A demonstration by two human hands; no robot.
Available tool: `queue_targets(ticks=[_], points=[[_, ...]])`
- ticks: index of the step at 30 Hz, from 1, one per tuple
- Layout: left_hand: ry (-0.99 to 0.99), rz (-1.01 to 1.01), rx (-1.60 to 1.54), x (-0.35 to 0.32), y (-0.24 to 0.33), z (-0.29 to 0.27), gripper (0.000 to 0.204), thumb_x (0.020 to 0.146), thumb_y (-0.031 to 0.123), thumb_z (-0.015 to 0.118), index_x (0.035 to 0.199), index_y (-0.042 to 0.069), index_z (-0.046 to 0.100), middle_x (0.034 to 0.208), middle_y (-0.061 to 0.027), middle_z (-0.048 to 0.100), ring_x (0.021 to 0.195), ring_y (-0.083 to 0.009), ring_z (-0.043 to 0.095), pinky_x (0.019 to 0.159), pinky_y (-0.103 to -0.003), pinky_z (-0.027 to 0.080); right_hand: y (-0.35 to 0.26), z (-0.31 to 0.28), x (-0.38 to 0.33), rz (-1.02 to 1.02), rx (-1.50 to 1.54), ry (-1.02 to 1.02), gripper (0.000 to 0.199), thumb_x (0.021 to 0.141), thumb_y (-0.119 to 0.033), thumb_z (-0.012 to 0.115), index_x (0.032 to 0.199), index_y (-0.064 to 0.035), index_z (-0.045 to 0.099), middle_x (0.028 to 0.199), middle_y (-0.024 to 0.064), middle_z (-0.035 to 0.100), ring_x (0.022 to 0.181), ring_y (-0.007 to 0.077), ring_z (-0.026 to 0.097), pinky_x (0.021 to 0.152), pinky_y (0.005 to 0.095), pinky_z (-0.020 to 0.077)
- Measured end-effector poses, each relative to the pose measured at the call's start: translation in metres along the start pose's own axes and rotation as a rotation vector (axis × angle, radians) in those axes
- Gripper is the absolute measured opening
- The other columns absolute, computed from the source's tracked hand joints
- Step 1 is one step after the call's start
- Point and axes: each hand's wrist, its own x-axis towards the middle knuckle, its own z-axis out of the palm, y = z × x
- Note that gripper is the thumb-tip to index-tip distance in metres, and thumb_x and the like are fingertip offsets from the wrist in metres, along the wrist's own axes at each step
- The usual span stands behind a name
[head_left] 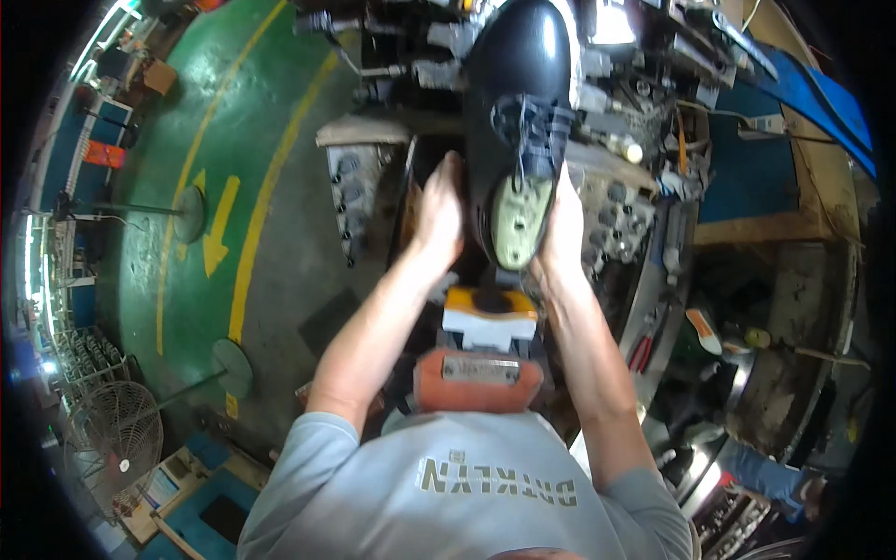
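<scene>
A glossy black lace-up shoe (519,70) on a pale green last (520,222) is held in front of me, toe pointing away. Its dark laces (541,131) are threaded and a loose end hangs down over the last. Along the left side of the shoe is my left hand (437,217), fingers pointing forward and partly hidden. My right hand (563,229) presses against the other side near the heel, its fingers mostly behind the shoe. Just below the heel sits a yellow and white machine part (490,317), above an orange-red block (478,381) with a metal plate.
Metal machine parts with knobs stand left (350,191) and right (621,219) of the shoe. Red-handled pliers (640,355) lie on a ledge at the right. A green floor with yellow lines stretches left, where a wire-cage fan (117,439) stands. A blue panel (793,93) juts in at upper right.
</scene>
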Motion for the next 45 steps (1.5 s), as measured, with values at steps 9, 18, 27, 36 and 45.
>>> queue_targets(ticks=[9,18,27,36,45], points=[[0.239,-0.271,0.434,-0.095,-0.033,-0.110,0.040,0.100,0.043,0.044,0.091,0.006,0.059,0.071,-0.0023,0.056,0.063,-0.0123,0.053,0.058,-0.027,0.043,0.016,-0.166,-0.022,-0.162,-0.234,0.332,0.024,0.098,-0.033,0.056,0.094,-0.0104,0.057,0.071,-0.0034,0.047,0.062,0.0076,0.045,0.055,0.0237,0.0374],[-0.095,-0.093,0.501,-0.176,-0.057,-0.137,0.027,0.094,0.021,0.056,0.115,0.004,0.057,0.104,-0.0091,0.061,0.098,-0.0194,0.059,0.082,-0.036,0.048,0.068,-0.292,-0.089,0.034,-0.463,0.662,0.032,0.098,-0.037,0.053,0.090,-0.0066,0.056,0.064,0.0009,0.048,0.050,0.0124,0.046,0.045,0.0278,0.0397],[-0.144,-0.378,0.736,-0.187,-0.102,-0.168,0.028,0.095,0.028,0.057,0.103,0.002,0.062,0.092,-0.0084,0.063,0.085,-0.0159,0.060,0.071,-0.031,0.048,0.112,-0.306,-0.146,0.174,-0.323,0.659,0.029,0.100,-0.031,0.049,0.095,-0.0036,0.056,0.069,-0.0001,0.047,0.054,0.0107,0.045,0.046,0.0266,0.0386],[-0.083,-0.786,0.972,-0.267,-0.160,-0.138,0.036,0.096,0.035,0.058,0.095,0.000,0.066,0.082,-0.0061,0.064,0.071,-0.0131,0.060,0.061,-0.027,0.048,0.073,-0.351,-0.223,0.162,-0.254,0.721,0.021,0.097,-0.027,0.054,0.093,-0.0071,0.056,0.071,-0.0027,0.046,0.058,0.0079,0.042,0.050,0.0235,0.0369],[-0.437,-0.899,0.988,-0.329,-0.275,-0.025,0.050,0.103,0.044,0.040,0.098,0.001,0.065,0.080,-0.0035,0.063,0.069,-0.0106,0.059,0.061,-0.024,0.047,0.032,-0.499,-0.365,-0.019,-0.379,0.945,0.036,0.096,-0.033,0.054,0.097,0.0024,0.058,0.076,0.0061,0.059,0.070,0.0139,0.054,0.063,0.0308,0.0457]])
